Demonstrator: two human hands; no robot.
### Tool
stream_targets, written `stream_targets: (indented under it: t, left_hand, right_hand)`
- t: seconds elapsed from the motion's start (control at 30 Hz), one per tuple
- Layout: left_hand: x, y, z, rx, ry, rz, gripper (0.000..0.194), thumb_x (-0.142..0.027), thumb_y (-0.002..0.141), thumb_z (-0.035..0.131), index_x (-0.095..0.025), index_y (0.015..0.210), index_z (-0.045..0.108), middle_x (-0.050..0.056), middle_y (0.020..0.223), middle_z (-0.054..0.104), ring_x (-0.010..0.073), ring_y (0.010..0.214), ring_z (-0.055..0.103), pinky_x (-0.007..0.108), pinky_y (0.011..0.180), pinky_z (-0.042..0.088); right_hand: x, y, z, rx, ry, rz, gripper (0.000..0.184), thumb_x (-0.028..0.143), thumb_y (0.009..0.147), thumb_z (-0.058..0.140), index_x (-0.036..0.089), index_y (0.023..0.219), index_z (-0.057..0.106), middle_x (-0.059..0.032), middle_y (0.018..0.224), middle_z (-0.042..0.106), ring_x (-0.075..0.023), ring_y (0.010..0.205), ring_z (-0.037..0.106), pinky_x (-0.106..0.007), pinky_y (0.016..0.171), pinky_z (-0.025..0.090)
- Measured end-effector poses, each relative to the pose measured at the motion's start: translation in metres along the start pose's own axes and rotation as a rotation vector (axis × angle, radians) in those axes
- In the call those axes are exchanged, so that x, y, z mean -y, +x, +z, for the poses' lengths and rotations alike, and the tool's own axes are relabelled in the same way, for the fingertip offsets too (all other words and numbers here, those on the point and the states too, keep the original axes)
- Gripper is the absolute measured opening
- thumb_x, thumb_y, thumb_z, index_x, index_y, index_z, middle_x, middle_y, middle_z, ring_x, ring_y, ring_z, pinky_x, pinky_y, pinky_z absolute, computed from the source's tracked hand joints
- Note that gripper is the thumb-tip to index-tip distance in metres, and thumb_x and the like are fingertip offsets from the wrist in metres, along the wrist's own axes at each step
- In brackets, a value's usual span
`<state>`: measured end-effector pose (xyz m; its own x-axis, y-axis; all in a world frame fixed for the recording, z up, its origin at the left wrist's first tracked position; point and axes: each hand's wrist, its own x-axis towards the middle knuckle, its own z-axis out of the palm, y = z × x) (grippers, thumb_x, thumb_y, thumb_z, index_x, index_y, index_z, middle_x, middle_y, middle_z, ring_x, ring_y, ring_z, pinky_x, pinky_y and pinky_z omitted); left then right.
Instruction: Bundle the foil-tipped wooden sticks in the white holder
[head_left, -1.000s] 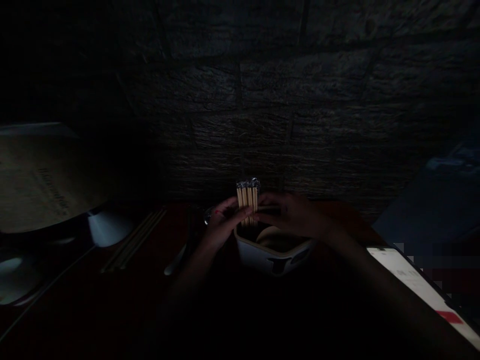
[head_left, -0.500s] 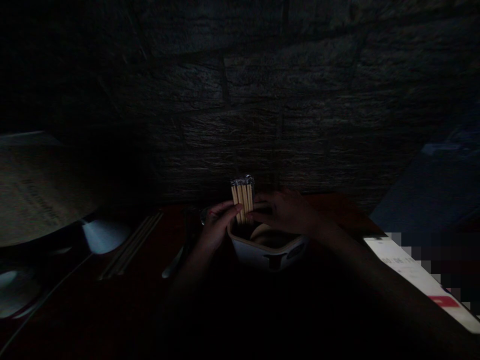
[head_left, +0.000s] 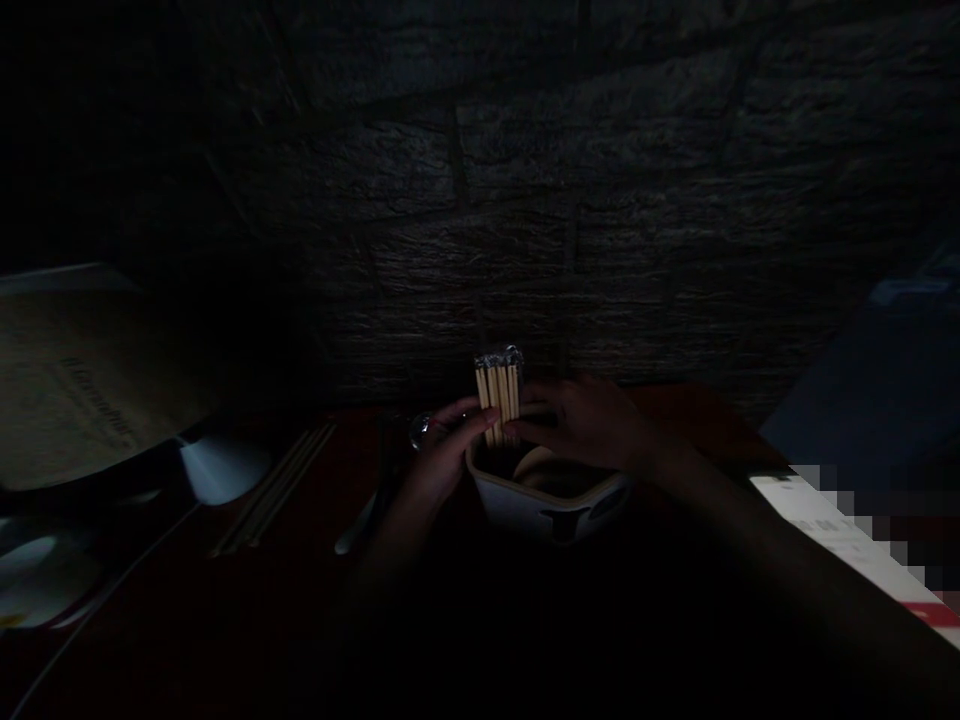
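A bundle of pale wooden sticks (head_left: pixel 498 395), which look like chopsticks, stands upright with shiny, crinkled wrapping at its top. My left hand (head_left: pixel 455 443) is closed on its left side, thumb across the front. At the right side, the fingers of my right hand (head_left: pixel 566 420) pinch it too. The lower ends reach down into a light-coloured box (head_left: pixel 517 500) with a rounded rim and dark marks on its front. Inside the box lies a curved, pale thing (head_left: pixel 540 468), too dark to name.
Several long thin sticks (head_left: pixel 277 490) and a pale-ended utensil (head_left: pixel 356 530) lie left on the dark red table. A printed lampshade-like object (head_left: pixel 90 380) and a white cone (head_left: pixel 221 468) stand further left. A lit white sheet or screen (head_left: pixel 832 530) is right. A brick-patterned wall (head_left: pixel 510 200) rises behind.
The view has shifted slightly, so everything appears a little further right. Both hands keep their hold on the bundle of sticks, which stays over the box.
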<state>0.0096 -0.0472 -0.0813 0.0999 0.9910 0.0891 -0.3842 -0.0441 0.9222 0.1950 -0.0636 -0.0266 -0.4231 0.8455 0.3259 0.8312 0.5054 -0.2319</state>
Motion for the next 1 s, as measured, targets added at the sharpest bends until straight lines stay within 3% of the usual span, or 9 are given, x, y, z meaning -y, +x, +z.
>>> stream_targets:
  t: [0.23, 0.6, 1.0]
  left_hand:
    - [-0.001, 0.004, -0.009, -0.050, 0.075, 0.133, 0.024, -0.031, 0.062, 0.084, -0.018, 0.082, 0.078, 0.003, 0.083, 0.077, 0.0164, 0.077, 0.069, 0.024, 0.074, 0.052]
    - [0.003, 0.002, -0.007, -0.053, 0.216, 0.112, 0.027, -0.039, 0.071, 0.078, -0.018, 0.088, 0.078, 0.006, 0.091, 0.077, 0.0200, 0.083, 0.070, 0.028, 0.077, 0.053]
    - [0.003, 0.000, -0.003, -0.090, 0.177, 0.097, 0.025, -0.038, 0.068, 0.080, -0.018, 0.084, 0.077, 0.005, 0.087, 0.077, 0.0191, 0.079, 0.069, 0.028, 0.076, 0.052]
  right_hand:
    - [0.002, -0.001, -0.002, 0.007, -0.012, 0.013, 0.048, 0.062, 0.086, 0.051, 0.026, 0.114, 0.067, -0.0063, 0.100, 0.075, -0.0263, 0.089, 0.070, -0.035, 0.073, 0.048]
    - [0.004, -0.002, 0.001, -0.020, -0.091, -0.004, 0.046, 0.059, 0.090, 0.046, 0.030, 0.120, 0.066, -0.0056, 0.099, 0.076, -0.0266, 0.085, 0.071, -0.034, 0.068, 0.047]
    - [0.006, -0.002, 0.000, -0.003, -0.105, 0.020, 0.046, 0.059, 0.090, 0.045, 0.029, 0.116, 0.068, -0.0056, 0.097, 0.076, -0.0266, 0.084, 0.071, -0.034, 0.067, 0.046]
